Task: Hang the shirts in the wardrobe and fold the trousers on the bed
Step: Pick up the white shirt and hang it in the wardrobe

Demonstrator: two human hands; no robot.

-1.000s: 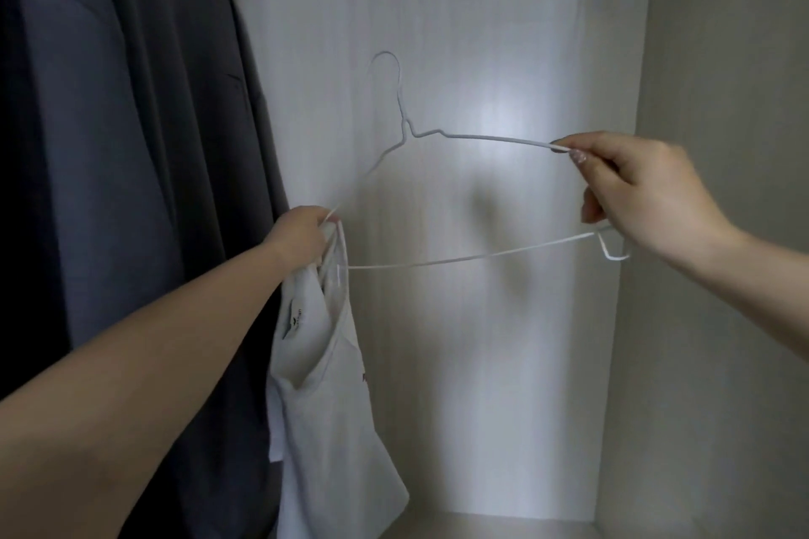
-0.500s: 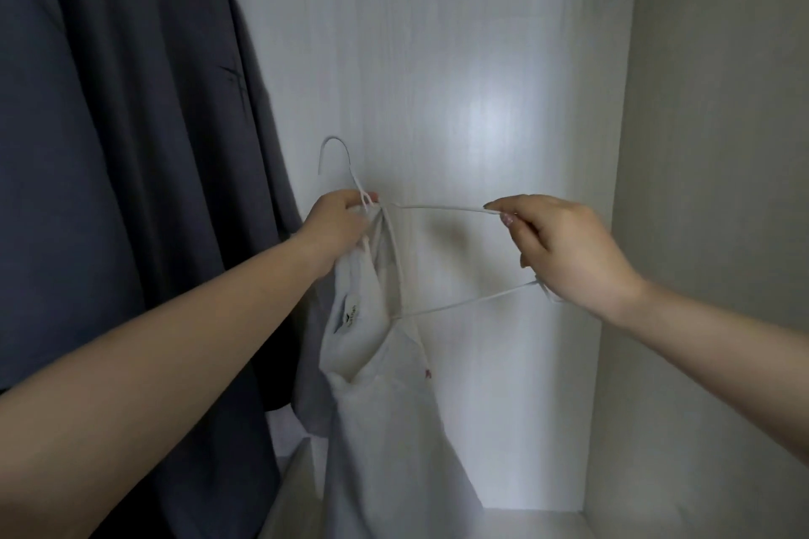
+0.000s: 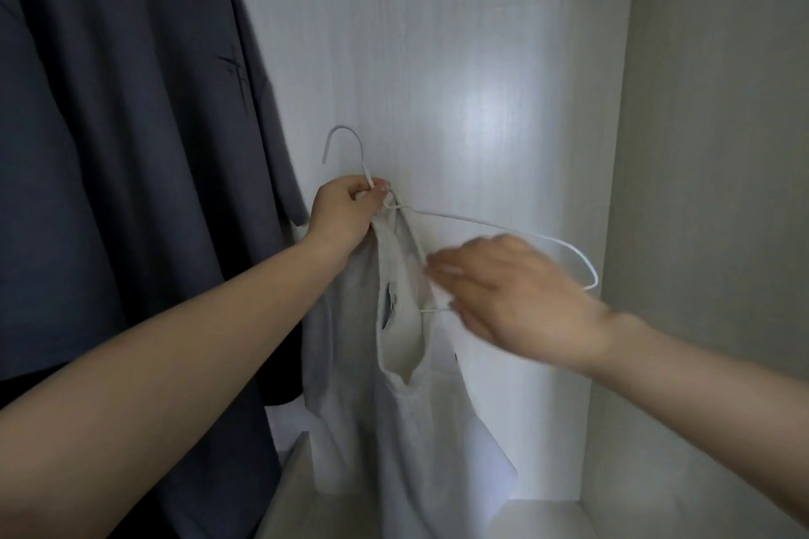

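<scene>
A white wire hanger (image 3: 503, 228) is held up inside the wardrobe, its hook pointing up at the left. My left hand (image 3: 346, 212) grips the hanger's neck together with the collar of a white shirt (image 3: 407, 385), which hangs down limp from that hand. My right hand (image 3: 508, 289), blurred by motion, reaches with extended fingers to the shirt's neckline just below the hanger's right arm. Whether it grasps the cloth is unclear.
Dark grey shirts (image 3: 131, 144) hang at the left and fill that side. The white back wall (image 3: 459, 57) and the beige right wall (image 3: 709, 188) enclose the space. The wardrobe floor (image 3: 538, 521) lies below.
My right hand let go of the hanger's right end and moved left and down to the shirt's neckline. My left hand now holds the hanger at its neck.
</scene>
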